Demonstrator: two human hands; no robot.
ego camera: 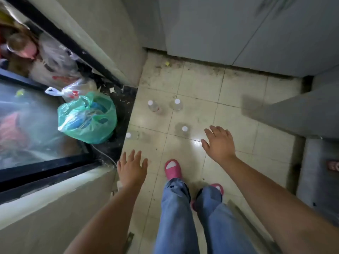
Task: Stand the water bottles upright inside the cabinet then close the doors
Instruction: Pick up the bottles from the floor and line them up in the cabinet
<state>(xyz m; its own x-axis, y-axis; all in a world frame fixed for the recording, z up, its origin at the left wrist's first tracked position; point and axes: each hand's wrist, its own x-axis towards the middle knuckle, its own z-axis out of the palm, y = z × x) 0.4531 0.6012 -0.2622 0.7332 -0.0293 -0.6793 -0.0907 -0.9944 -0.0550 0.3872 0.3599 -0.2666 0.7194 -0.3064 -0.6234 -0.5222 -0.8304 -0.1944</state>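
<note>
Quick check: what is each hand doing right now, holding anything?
Left hand: open, fingers spread, holding nothing.
Right hand: open, fingers spread, holding nothing, above the floor near a bottle.

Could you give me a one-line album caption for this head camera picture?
Both open hands, left hand and right hand, reach toward four white-capped water bottles on the tiled floor.

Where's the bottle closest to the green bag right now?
In the head view, that water bottle stands on the tiled floor at the left edge of the tiles, just right of the green bag and ahead of the left hand.
</note>
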